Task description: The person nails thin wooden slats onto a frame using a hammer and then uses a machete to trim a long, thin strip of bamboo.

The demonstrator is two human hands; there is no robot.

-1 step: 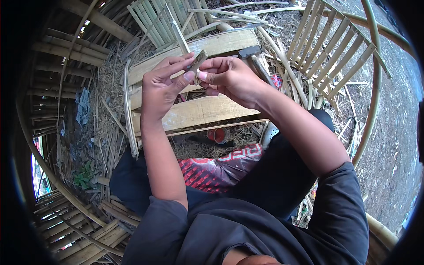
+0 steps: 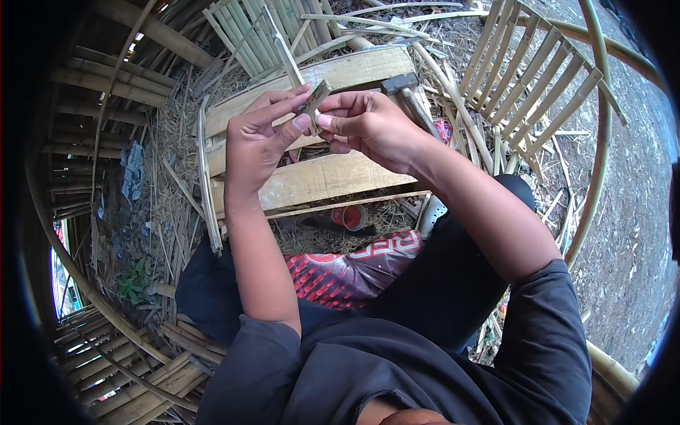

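Above a low wooden slat bench (image 2: 319, 180), my two hands meet in front of me. Pinched between the thumb and fingers of my left hand (image 2: 258, 138) is a short flat piece of wood or bamboo (image 2: 320, 93), tilted up to the right. My right hand (image 2: 372, 127) is closed at its lower end, thumb and fingertips pressed together there; anything small between them is hidden. A long pale strip (image 2: 283, 53) rises behind my left fingertips; whether it is held I cannot tell. Right of my hands, a hammer (image 2: 400, 83) rests on the bench.
Slatted bamboo panels stand at the far left (image 2: 244, 35) and far right (image 2: 531, 67). Bamboo strips and shavings litter the ground. Below the bench sits a red container (image 2: 349, 216). A curved bamboo pole (image 2: 601, 142) runs along the right.
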